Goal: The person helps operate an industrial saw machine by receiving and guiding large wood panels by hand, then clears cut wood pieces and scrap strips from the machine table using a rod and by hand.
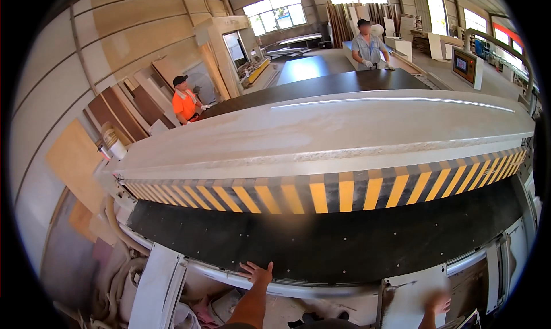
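My left hand (257,272) reaches to the front edge of a black machine bed (321,243) dotted with small pale spots. Its fingers are spread and hold nothing; whether they touch the edge I cannot tell. Lower right, my right hand (438,302) is beside a white panel (414,291) on the machine's front. Blur smears its fingers, so any grip is unclear. Above the bed runs a long beam (321,131) with a yellow-and-black striped guard (344,192). Beyond it a large dark panel (321,91) lies flat, its near edge hidden by the beam.
One person in orange (185,102) stands by the dark panel's left end. Another in grey (370,49), wearing white gloves, touches its far side. A control screen (464,65) is at the right. Hoses (123,271) lie at lower left; boards (117,113) lean on the left wall.
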`<state>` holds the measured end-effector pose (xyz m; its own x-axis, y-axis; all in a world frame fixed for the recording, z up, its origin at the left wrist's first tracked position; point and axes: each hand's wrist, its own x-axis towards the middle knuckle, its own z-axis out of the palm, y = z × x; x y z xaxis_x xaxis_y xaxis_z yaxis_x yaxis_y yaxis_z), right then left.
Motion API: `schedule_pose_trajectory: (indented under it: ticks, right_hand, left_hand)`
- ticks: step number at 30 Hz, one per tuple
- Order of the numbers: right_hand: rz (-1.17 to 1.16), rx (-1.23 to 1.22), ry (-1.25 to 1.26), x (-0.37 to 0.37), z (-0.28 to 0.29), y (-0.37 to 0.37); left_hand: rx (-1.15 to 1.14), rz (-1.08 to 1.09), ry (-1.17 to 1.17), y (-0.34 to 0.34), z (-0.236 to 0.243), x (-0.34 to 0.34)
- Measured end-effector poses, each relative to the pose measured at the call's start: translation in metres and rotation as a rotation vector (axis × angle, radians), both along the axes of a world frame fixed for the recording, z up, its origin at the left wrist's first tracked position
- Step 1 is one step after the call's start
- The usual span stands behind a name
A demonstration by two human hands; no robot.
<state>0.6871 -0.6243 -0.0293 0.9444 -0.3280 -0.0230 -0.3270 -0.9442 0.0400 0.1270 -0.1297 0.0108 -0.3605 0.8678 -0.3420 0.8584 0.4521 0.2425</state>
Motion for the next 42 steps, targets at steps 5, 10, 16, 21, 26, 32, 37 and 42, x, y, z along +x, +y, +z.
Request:
schedule_pose_trajectory:
  ticks: [5,10,16,21,26,32,37,42]
  right_hand:
    - [0.035,-0.038,0.056,0.001,-0.008,-0.012]
    - [0.188,0.014,-0.023,-0.008,-0.02,-0.037]
    - [0.11,-0.176,-0.018,-0.042,-0.018,-0.088]
    - [0.271,-0.289,-0.473,-0.088,-0.042,-0.134]
    - [0.353,-0.471,-0.612,-0.112,-0.062,-0.139]
    - [-0.03,-0.016,-0.101,-0.121,-0.01,-0.108]
    - [-0.087,0.025,-0.053,-0.131,0.015,-0.098]
    - [-0.122,0.08,-0.04,-0.131,0.019,-0.096]
  left_hand:
    - [0.055,-0.045,0.09,-0.004,-0.009,-0.005]
    - [0.117,-0.047,0.063,-0.006,-0.013,-0.011]
    - [0.119,-0.053,0.068,-0.006,-0.015,-0.017]
    - [0.141,-0.096,0.026,-0.01,-0.014,-0.028]
    - [0.086,-0.169,-0.01,-0.013,-0.017,-0.038]
    - [0.141,-0.176,0.07,-0.016,-0.026,-0.04]
    - [0.219,-0.21,0.046,-0.023,-0.023,-0.031]
    - [0.164,-0.151,0.051,-0.029,-0.014,-0.028]
